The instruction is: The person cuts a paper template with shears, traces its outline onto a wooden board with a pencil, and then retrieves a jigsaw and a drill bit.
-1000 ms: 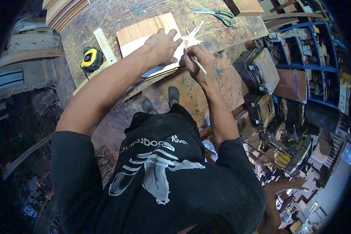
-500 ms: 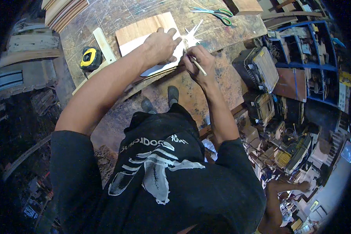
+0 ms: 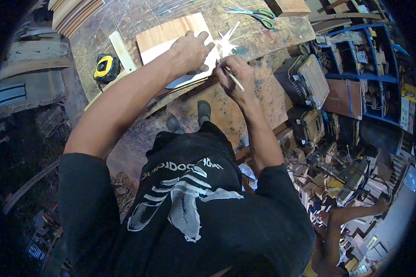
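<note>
Fingers spread, my left hand (image 3: pixel 191 51) presses down on a white sheet (image 3: pixel 154 56) that lies over a light wooden board (image 3: pixel 168 30). A thin pencil-like stick (image 3: pixel 236 80) is held in my right hand (image 3: pixel 235 73) at the right edge of the sheet; its far tip is hidden by the fingers. Just beyond that hand lie cut white paper scraps (image 3: pixel 226 45). Scissors with green and black handles (image 3: pixel 259 15) rest further back on the workbench (image 3: pixel 189 7).
A yellow and black tape measure (image 3: pixel 107 68) and a pale wooden strip (image 3: pixel 121 51) lie left of the board. Stacked boards (image 3: pixel 76 16) are at the back left, a wood block (image 3: pixel 289 7) at the back right. Black cases (image 3: pixel 305 83) stand right. Another person's arm (image 3: pixel 342 219) shows lower right.
The other person's arm at the lower right has stretched further right. My two hands are nearly where they were, with the sheet and the stick.
</note>
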The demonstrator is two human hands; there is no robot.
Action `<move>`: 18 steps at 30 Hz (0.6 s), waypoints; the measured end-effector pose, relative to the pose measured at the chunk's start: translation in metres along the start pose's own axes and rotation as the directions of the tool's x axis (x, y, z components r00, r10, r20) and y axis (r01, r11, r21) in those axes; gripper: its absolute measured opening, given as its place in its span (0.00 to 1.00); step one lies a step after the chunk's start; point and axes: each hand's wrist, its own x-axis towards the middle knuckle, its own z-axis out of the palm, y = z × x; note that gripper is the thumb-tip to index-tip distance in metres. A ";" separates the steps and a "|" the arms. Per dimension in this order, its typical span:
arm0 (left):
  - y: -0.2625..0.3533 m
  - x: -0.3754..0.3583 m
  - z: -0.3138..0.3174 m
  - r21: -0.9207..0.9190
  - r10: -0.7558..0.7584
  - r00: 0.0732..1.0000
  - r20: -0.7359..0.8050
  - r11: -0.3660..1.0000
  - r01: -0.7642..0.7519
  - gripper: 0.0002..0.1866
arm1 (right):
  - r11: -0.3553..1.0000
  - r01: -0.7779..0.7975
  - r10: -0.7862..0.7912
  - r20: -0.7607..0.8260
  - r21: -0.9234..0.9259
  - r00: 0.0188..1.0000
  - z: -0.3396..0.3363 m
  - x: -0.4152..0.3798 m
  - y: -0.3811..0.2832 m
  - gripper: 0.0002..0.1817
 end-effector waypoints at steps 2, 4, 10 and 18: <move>0.001 -0.001 -0.002 0.007 0.005 1.000 0.002 1.000 -0.005 0.41 | 1.000 0.001 -0.001 -0.001 0.006 1.000 -0.001 -0.001 0.000 0.05; 0.004 -0.004 -0.005 0.074 -0.007 1.000 -0.011 0.997 0.007 0.39 | 1.000 0.009 -0.009 0.005 -0.012 1.000 -0.001 -0.002 -0.001 0.05; 0.003 -0.004 -0.004 0.089 0.017 0.999 -0.032 0.996 -0.014 0.38 | 1.000 0.006 -0.005 0.024 -0.018 1.000 -0.002 -0.005 -0.001 0.06; 0.004 -0.004 -0.005 0.085 -0.004 1.000 -0.006 0.996 0.005 0.40 | 0.999 0.022 -0.021 0.027 -0.027 0.999 -0.002 -0.009 -0.005 0.06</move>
